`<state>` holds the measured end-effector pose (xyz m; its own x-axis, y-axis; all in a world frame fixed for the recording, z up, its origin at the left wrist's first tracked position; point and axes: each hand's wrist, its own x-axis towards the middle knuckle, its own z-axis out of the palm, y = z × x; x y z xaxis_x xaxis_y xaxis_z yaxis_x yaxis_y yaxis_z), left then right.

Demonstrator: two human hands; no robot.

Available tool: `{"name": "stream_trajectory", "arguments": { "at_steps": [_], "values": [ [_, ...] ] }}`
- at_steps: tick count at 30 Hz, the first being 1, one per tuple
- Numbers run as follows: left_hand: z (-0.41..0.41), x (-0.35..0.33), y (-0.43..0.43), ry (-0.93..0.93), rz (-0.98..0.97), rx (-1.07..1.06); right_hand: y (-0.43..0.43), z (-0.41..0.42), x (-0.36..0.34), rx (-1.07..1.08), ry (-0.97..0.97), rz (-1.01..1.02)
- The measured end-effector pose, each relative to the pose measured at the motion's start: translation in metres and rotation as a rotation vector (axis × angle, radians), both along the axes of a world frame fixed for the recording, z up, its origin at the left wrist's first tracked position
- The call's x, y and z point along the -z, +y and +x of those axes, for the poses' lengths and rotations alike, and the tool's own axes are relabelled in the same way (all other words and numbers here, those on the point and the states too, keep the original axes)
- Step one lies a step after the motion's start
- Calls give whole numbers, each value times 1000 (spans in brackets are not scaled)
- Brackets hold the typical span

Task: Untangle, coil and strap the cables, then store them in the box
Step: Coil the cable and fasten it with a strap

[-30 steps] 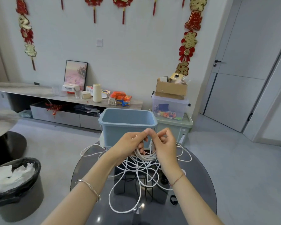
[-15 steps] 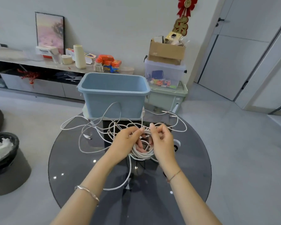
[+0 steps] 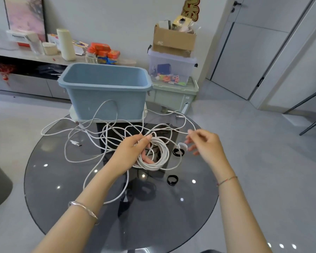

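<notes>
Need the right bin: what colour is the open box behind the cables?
The box is pale blue; best seen in head view.

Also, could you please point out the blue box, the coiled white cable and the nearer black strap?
blue box (image 3: pixel 131 103): head view, front wall.
coiled white cable (image 3: pixel 153 166): head view, coil's lower arc.
nearer black strap (image 3: pixel 171 183): head view, its band.

Cables (image 3: pixel 154 157) white, storage box (image 3: pixel 106 94) dusty blue, round glass table (image 3: pixel 62 179) smoky grey, strap loops (image 3: pixel 172 180) black. Top centre: brown cardboard box (image 3: pixel 173 41), pale green bin (image 3: pixel 173 96); orange packets (image 3: pixel 102 49) upper left. Bangle (image 3: pixel 82 209) silver, lower left.
</notes>
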<state>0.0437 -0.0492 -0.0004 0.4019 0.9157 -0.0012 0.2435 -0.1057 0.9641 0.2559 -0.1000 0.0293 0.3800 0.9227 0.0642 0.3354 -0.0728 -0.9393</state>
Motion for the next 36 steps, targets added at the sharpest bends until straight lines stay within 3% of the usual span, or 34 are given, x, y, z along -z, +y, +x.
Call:
{"name": "stream_trajectory", "arguments": {
  "at_steps": [5, 9, 13, 16, 22, 27, 36],
  "values": [
    [1, 0, -1, -33, -28, -3, -17, 14, 18, -405, -378, -503],
    [-3, 4, -7, -84, -72, 1, -24, 4, 32, -563, -503, -502],
    [-8, 4, -18, -103, -76, -38, -31, -1, 45, -478, -596, -450],
    [-9, 0, -26, -100, -32, -64, -36, -7, 38, -467, -482, -337],
    [-19, -13, -30, -146, 37, -152, -39, -34, 3, -339, 70, 45],
    [-34, -20, -29, -153, 120, -229, -35, -61, -14, -160, 244, 196],
    [-43, -24, -34, -192, 144, -122, -21, -105, -17, -209, 293, 199]
  ]
}}
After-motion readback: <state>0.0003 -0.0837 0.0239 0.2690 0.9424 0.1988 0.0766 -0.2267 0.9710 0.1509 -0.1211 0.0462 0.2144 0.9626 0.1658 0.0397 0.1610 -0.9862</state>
